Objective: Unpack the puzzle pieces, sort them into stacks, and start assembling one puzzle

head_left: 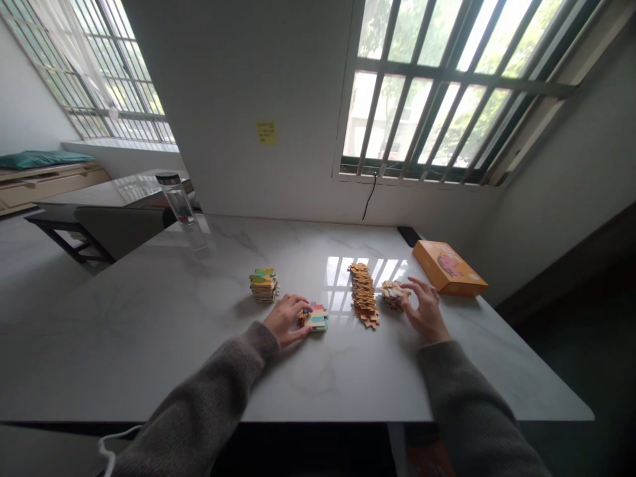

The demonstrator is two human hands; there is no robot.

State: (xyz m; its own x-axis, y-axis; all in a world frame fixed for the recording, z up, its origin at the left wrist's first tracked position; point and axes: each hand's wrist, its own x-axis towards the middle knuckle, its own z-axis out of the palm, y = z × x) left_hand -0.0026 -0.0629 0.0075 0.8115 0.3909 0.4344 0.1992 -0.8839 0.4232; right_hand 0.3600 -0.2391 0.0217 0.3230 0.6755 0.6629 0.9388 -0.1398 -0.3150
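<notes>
My left hand [289, 320] rests on the table with thumb and fingers curved round a low stack of colourful jigsaw puzzle pieces [318, 318], gripping its left side. On the right, my right hand [423, 310] holds the near edge of a small pile of puzzle pieces [391, 294] between thumb and fingers. Between the hands lies a long overlapping row of brown, face-down puzzle pieces [364, 296]. A taller stack of puzzle pieces [264, 285], with a green and yellow one on top, stands beyond my left hand.
An orange box [448, 267] with a pink picture lies at the table's right edge, near a dark phone [409, 236]. A clear bottle [177, 200] stands at the back left of the marble-patterned table [149, 344]. The wall with a barred window rises behind.
</notes>
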